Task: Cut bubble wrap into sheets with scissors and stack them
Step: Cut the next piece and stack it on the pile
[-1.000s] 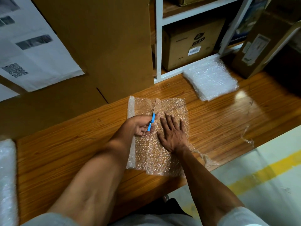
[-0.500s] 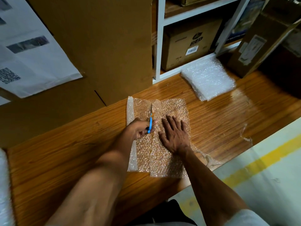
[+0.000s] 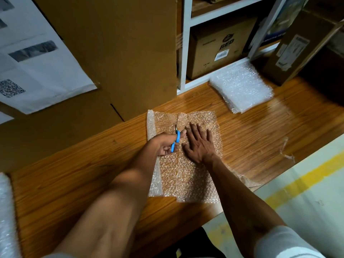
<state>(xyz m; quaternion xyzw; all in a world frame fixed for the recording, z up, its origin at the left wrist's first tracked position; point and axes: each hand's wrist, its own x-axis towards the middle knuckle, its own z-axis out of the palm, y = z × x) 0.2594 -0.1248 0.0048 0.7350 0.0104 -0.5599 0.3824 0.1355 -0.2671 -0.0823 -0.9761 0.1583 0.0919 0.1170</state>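
A piece of clear bubble wrap (image 3: pixel 193 175) lies flat on the wooden table (image 3: pixel 74 183), with a cut running up its middle from the near edge. My left hand (image 3: pixel 164 144) grips blue-handled scissors (image 3: pixel 176 140), whose blades point away from me along the cut line near the far end of the wrap. My right hand (image 3: pixel 200 144) presses flat, fingers spread, on the right part of the wrap just beside the scissors. A stack of cut bubble wrap sheets (image 3: pixel 241 86) sits at the back right of the table.
A tall cardboard box (image 3: pixel 111 53) with white labels stands behind the wrap. White shelving (image 3: pixel 183 53) holds a carton (image 3: pixel 217 47). Another box (image 3: pixel 301 45) leans at the far right. A roll of bubble wrap (image 3: pixel 6 216) lies at the left edge. Thin plastic scraps (image 3: pixel 286 151) hang at the table's right edge.
The scissors in my left hand have moved farther up the wrap and the cut has lengthened toward the far edge. My right hand stays pressed on the wrap.
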